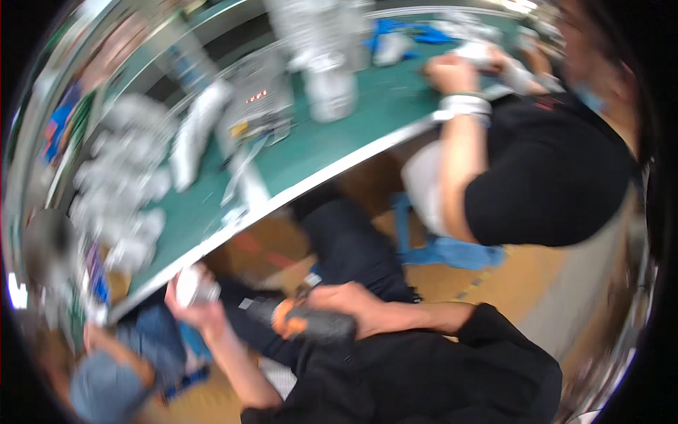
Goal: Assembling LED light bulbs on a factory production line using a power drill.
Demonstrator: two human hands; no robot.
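Observation:
My left hand point(203, 313) is closed round a small white cup-shaped part point(188, 285), held up by the front edge of the bench. Its fingers are partly hidden by the part. In front of my body, my right hand point(351, 302) grips a black and orange power screwdriver point(321, 325). The tool's front end points left, toward the white part, and stays apart from it. Motion blur hides the finer details of both things.
Across the green bench point(304, 159) stand a grey box with a red display point(258, 95), stacked white cups point(330, 88) and a heap of clear plastic parts point(123, 177). A co-worker point(551, 169) sits at right, handling a white piece. Another person in a cap point(106, 385) is at lower left.

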